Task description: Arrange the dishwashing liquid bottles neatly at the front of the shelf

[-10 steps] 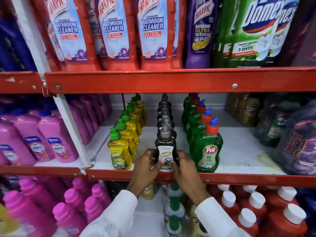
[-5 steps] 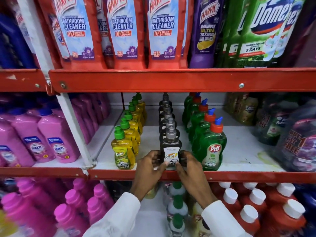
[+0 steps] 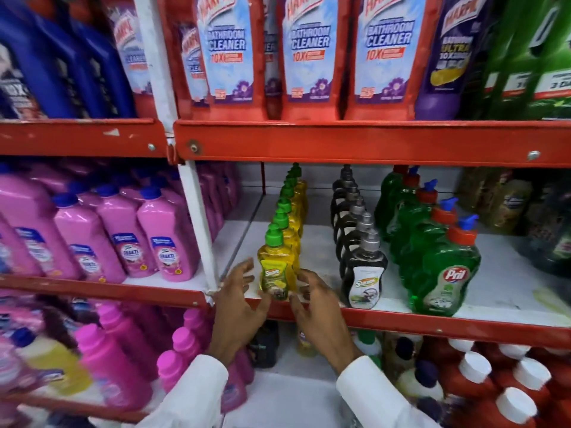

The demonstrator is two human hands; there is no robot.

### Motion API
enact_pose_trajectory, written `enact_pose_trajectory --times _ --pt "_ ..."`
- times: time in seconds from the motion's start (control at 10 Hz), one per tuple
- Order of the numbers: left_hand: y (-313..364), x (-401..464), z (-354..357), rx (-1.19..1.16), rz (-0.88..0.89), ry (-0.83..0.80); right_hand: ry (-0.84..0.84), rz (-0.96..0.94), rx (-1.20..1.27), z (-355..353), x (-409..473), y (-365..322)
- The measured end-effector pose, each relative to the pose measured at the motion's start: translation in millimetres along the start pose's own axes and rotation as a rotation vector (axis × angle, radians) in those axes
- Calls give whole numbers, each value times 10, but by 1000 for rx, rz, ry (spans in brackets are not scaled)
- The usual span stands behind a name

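Both hands off the black Super bottle (image 3: 364, 274); it now stands at the shelf lip (image 3: 432, 327), that row squared. Shifted left to the front yellow Super bottle (image 3: 277, 273), a little back from the lip. My left hand (image 3: 236, 301) and right hand (image 3: 315, 307) flank it, fingers spread, nothing gripped yet. Green Pril bottle (image 3: 445, 279) looks fronted already. Yellow row next.

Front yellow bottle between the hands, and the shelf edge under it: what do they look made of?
Yellow bottle: looks like clear glossy plastic, since the yellow liquid shows through, with a green opaque plastic cap. Shelf edge: probably red-painted metal, with visible screws and chipped paint.
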State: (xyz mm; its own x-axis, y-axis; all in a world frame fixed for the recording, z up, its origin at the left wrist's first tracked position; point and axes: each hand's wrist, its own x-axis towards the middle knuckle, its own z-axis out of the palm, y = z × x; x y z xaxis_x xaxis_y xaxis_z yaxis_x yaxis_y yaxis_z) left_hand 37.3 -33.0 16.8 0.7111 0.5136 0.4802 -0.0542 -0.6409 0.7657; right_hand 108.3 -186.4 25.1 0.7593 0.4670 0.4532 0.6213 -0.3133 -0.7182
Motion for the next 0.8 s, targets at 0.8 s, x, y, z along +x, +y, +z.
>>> enact_pose_trajectory --times 0.8 --pt "49 43 -172 26 201 70 523 66 136 -343 -178 -359"
